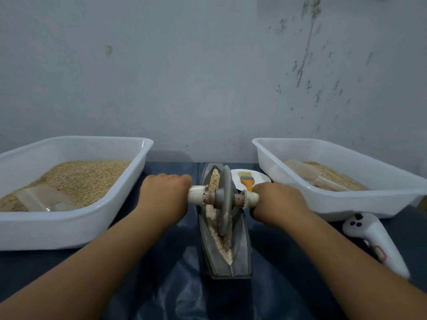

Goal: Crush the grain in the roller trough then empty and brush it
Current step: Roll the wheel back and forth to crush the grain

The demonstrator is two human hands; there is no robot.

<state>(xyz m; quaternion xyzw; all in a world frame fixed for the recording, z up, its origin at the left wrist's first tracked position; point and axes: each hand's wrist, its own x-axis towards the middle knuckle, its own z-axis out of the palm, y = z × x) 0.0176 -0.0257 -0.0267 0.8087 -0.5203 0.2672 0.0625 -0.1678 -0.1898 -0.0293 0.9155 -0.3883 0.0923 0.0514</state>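
Both hands (165, 192) (277, 199) gripping roller (223, 199) handles, grain (215, 179) in trough (240, 245)

The trough (225, 257) is grey, and the wheel (224, 202) in it is grey too. The wheel's handles (196, 197) are cream white, with a brown rod between them. The grain (213, 181) in the trough is pale tan. Both tubs (129, 197) are white and hold tan grain. The brush (246, 181) has an orange handle and tan bristles, and it lies on a white plate (263, 177). The cloth (175, 285) on the table is dark blue. The wall (184, 77) is pale blue-grey with dark specks. The controller (379, 241) is white with black dots.
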